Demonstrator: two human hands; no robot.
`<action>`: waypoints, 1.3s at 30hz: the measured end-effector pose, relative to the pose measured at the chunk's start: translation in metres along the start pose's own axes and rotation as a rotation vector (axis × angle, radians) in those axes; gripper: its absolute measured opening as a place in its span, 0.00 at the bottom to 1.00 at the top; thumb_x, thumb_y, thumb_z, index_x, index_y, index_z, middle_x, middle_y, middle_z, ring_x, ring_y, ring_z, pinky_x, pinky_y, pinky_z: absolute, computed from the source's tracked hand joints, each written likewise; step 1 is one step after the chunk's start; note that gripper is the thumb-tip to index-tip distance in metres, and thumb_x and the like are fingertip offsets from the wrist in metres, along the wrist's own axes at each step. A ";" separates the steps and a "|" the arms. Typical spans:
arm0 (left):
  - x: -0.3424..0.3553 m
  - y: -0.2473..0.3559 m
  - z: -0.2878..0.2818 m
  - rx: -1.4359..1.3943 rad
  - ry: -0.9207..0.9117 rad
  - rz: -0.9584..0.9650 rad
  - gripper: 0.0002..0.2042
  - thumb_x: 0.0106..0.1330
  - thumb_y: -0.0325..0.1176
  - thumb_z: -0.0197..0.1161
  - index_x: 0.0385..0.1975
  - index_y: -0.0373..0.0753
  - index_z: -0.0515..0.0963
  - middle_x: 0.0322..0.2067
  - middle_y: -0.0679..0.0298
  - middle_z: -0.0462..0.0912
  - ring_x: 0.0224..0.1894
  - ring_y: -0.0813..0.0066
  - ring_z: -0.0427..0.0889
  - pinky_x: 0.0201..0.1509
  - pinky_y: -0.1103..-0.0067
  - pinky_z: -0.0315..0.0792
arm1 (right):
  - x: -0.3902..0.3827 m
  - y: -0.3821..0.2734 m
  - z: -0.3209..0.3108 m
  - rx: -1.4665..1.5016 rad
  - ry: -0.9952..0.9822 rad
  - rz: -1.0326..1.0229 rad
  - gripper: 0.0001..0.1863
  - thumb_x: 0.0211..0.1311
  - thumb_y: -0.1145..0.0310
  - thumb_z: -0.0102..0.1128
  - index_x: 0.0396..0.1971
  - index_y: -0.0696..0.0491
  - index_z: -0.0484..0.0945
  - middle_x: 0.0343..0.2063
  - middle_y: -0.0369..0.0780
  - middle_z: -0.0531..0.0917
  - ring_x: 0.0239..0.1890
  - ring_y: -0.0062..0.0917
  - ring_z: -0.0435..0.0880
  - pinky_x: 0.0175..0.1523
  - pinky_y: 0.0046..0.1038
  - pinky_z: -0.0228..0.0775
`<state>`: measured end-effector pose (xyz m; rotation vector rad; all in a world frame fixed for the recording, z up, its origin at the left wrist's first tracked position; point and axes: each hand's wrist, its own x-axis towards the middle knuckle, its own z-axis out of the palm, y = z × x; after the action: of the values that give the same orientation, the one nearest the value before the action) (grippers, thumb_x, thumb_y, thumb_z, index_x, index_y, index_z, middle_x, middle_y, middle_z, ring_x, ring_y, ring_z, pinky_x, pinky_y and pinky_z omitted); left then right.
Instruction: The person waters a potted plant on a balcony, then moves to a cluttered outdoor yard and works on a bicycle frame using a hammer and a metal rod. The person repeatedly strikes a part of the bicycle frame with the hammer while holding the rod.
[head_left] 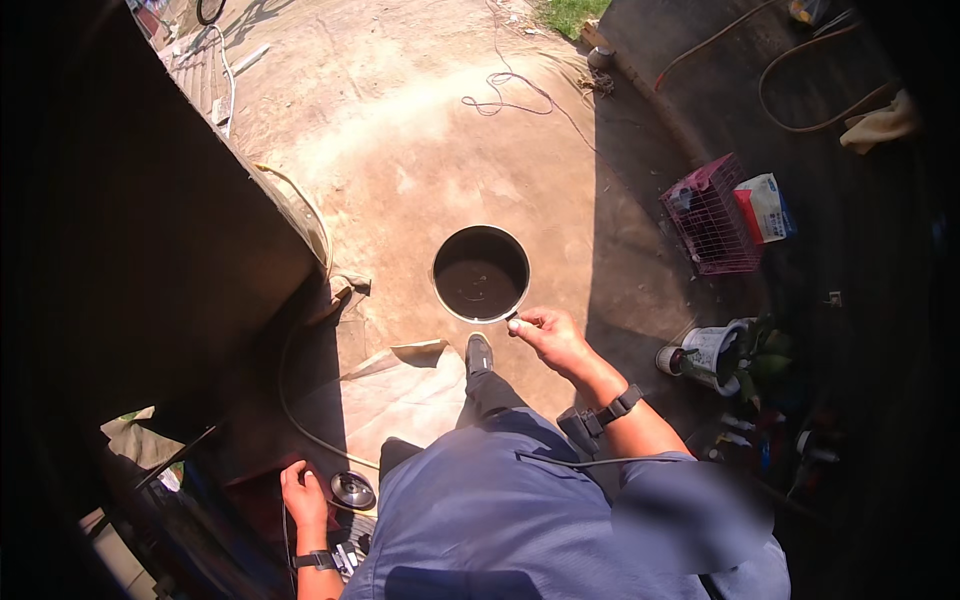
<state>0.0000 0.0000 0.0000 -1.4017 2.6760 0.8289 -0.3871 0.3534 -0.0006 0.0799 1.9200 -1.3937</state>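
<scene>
My right hand pinches the short dark handle at the near right edge of a round pot. The pot has a dark inside, with faint marks on its bottom, and a pale rim. It is in front of me, just beyond my shoe. Low on the left, my left hand has loosely bent fingers, somewhat apart, with no object visible in them. Beside it is a shiny round metal piece, like a lid. What lies under the left fingertips is hidden.
A large dark panel rises at left, with a hose curving below it. A pale sheet lies near my feet. At right are a pink wire cage, a white bucket and a plant. A cord lies farther off.
</scene>
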 end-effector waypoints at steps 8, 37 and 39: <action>0.091 0.165 0.069 0.005 -0.211 0.048 0.09 0.60 0.24 0.62 0.40 0.34 0.81 0.41 0.53 0.82 0.46 0.55 0.82 0.54 0.69 0.76 | 0.116 -0.069 -0.136 0.020 0.154 -0.021 0.12 0.65 0.65 0.65 0.36 0.60 0.85 0.28 0.33 0.85 0.32 0.14 0.77 0.39 0.23 0.71; 0.633 0.536 0.103 -0.530 -0.116 -0.614 0.11 0.66 0.27 0.62 0.46 0.30 0.80 0.37 0.59 0.86 0.38 0.76 0.83 0.45 0.79 0.76 | 0.773 -0.616 -0.163 -0.239 -0.190 -0.169 0.14 0.64 0.61 0.67 0.35 0.59 0.84 0.25 0.31 0.79 0.27 0.14 0.70 0.31 0.23 0.62; 0.667 0.555 0.095 -0.594 -0.127 -0.669 0.11 0.66 0.27 0.62 0.46 0.30 0.80 0.37 0.59 0.86 0.38 0.76 0.83 0.45 0.79 0.76 | 0.829 -0.635 -0.145 -0.153 -0.224 -0.295 0.12 0.65 0.61 0.68 0.32 0.55 0.84 0.19 0.26 0.72 0.18 0.10 0.61 0.21 0.20 0.49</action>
<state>-0.8476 -0.2102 0.0035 -2.0674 1.7067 1.5863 -1.3473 -0.0816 0.0279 -0.4310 1.8939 -1.3707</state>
